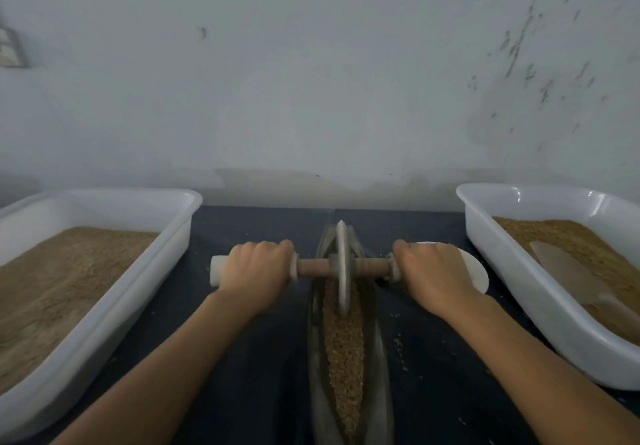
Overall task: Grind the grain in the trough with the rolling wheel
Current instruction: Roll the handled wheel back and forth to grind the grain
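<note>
A narrow metal trough [377, 375] runs away from me down the middle of the dark table, filled with brown grain [346, 351]. The grey rolling wheel [343, 264] stands upright in the trough's far half, its lower edge in the grain. A wooden axle [311, 267] passes through the wheel, with white handle sleeves at both ends. My left hand [256, 268] grips the left handle. My right hand [429, 271] grips the right handle, hiding it.
A white plastic tub [149, 271] of brown grain sits at the left. A second white tub [519, 271] at the right holds grain and a pale scoop [568, 271]. A white dish [479, 271] lies behind my right hand. Spilled grains [398, 340] dot the table. A wall rises close behind.
</note>
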Demonstrator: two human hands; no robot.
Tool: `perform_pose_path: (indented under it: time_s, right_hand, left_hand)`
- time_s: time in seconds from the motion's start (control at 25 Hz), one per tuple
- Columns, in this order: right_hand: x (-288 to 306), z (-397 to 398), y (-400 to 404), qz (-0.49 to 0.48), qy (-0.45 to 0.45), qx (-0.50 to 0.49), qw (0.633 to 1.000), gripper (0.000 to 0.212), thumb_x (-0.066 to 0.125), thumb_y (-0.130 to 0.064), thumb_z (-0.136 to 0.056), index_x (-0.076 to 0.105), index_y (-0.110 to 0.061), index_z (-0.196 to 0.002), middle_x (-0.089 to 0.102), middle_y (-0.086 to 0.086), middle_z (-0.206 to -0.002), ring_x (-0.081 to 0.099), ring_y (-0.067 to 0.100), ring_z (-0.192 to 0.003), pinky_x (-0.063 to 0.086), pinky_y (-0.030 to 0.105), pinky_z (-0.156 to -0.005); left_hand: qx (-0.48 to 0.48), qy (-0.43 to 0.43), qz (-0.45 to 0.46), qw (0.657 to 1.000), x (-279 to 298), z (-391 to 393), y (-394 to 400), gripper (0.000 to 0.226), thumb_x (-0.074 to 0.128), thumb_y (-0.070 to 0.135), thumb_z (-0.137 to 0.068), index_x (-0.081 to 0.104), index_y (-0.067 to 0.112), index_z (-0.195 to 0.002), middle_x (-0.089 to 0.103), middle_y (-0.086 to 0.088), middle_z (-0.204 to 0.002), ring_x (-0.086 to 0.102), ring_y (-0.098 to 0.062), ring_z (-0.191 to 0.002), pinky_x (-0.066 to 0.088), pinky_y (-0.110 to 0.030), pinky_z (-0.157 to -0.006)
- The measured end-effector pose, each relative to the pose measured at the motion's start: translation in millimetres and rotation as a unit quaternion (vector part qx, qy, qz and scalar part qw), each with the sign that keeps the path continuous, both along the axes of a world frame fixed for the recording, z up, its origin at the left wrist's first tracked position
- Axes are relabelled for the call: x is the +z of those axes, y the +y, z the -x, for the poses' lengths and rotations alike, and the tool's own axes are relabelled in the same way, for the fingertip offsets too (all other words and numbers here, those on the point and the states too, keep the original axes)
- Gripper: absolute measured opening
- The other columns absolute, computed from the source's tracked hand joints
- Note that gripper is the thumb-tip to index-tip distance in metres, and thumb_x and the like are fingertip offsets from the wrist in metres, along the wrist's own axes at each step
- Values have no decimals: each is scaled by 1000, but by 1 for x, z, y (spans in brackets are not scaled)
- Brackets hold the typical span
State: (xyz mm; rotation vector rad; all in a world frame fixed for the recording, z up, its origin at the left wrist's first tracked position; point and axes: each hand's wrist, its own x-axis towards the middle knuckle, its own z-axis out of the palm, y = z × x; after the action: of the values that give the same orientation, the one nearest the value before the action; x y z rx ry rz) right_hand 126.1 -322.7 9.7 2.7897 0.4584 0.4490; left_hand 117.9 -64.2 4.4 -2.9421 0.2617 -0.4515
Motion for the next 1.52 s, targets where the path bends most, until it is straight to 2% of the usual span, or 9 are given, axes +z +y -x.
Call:
perform_pose_path:
  time_s: [0.12, 0.32, 0.52, 0.72, 0.84, 0.96, 1.24, 1.4, 1.52]
  right_hand:
    - [-10, 33, -11, -14, 53, 15, 998, 23, 61, -25, -84, 39, -28, -90, 53, -8, -74, 54, 17, -67, 38, 33, -56]
    - [-12, 91, -25, 1, 61, 48, 997, 37, 71, -38, -66, 36, -36, -79, 35, -11, -57, 29, 7, -45, 10, 21, -44]
    - [-12, 27, -6, 2, 3, -14, 1000, 25, 60, -25, -85, 36, -27, -91, 52, -7, -78, 43, 15, -62, 27, 26, -51]
    - [-9, 12, -7, 0, -14, -14, 1000, 26, 61, -27, -84, 35, -25, -86, 48, -6, -69, 52, 17, -61, 34, 32, -51]
    - [-16, 68, -21, -17, -20, 77, 997, 49, 85, -21, -46, 43, -25, -71, 39, -7, -51, 27, 13, -42, 11, 24, -41]
    - [-18, 98, -31, -46, -20, 110, 993, 58, 87, -17, -24, 44, -24, -63, 38, -9, -46, 19, 9, -38, 2, 16, -44]
    - [-16, 3, -4, -17, -59, -27, 998, 20, 63, -26, -84, 45, -21, -90, 58, -3, -74, 41, 18, -55, 23, 30, -48]
    - [-13, 12, -9, -14, -33, -21, 999, 27, 64, -27, -82, 38, -23, -86, 55, -3, -71, 46, 19, -57, 27, 30, -49]
    - [-18, 71, -21, -16, -57, 64, 996, 33, 75, -18, -58, 45, -22, -71, 51, -5, -55, 44, 16, -41, 13, 22, -41]
  left_hand:
    - [-22, 23, -2, 1000, -4, 29, 7, 24, 56, 37, -87, 33, 31, -86, 55, 9, -83, 52, -13, -68, 35, -30, -62]
    - [-75, -23, -70, 994, -1, 87, 20, 46, 65, 41, -60, 21, 37, -74, 27, 14, -56, 23, -8, -45, 7, -24, -46]
    - [-2, -29, -30, 999, -5, 27, 6, 19, 53, 31, -89, 34, 29, -89, 59, 10, -91, 56, -13, -75, 32, -29, -62]
    - [-9, -24, -13, 1000, -4, 11, 1, 25, 58, 28, -88, 33, 26, -88, 62, 6, -94, 60, -17, -78, 36, -30, -63]
    - [-43, -24, -33, 998, -10, 60, 15, 36, 66, 37, -78, 30, 35, -80, 47, 12, -68, 40, -12, -56, 28, -28, -52]
    - [-83, -68, -75, 991, -1, 93, 21, 56, 81, 41, -44, 30, 37, -68, 25, 13, -51, 18, -10, -41, 0, -21, -44]
    - [10, -40, -35, 999, -1, 4, 4, 16, 54, 29, -88, 38, 26, -88, 62, 7, -89, 61, -19, -76, 37, -31, -61]
    - [-10, -10, -4, 1000, -2, 12, 6, 14, 56, 29, -88, 42, 26, -90, 62, 6, -88, 60, -19, -75, 46, -34, -66]
    - [-94, -69, 3, 993, -10, 69, 17, 27, 75, 23, -65, 49, 22, -75, 57, 5, -63, 55, -20, -49, 34, -27, -43]
